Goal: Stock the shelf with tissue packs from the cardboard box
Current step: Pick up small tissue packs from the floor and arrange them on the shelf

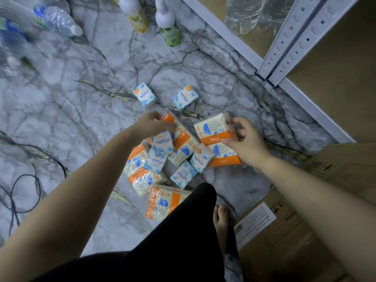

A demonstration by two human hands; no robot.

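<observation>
Head view, looking down at a marble-patterned floor (71, 98). Tissue packs lie in a loose heap between the two hands: orange-banded pocket tissue multipacks (184, 148) and small blue mini tissue packs (184, 177), some overlapping, with two more mini packs (145, 94) lying apart, just beyond the heap. The left hand (152, 124) is curled over one end of the heap, fingers bent down onto a wrapped multipack; whether it has actually closed on that pack cannot be told. The right hand (247, 142) is partly closed, thumb and fingers pinching the edge of an orange-banded multipack (213, 129) that rests on a second one.

The cardboard box (284, 226) stands at lower right, beside a bare foot (220, 218). The metal shelf (335, 82) runs along the upper right — its nearest tier shows bare board, with clear water bottles (242, 15) further along. No tissue pack is visible on the shelf. Judged from this, the packs are out of the box but stocking has barely begun — every visible pack remains to be shelved.
</observation>
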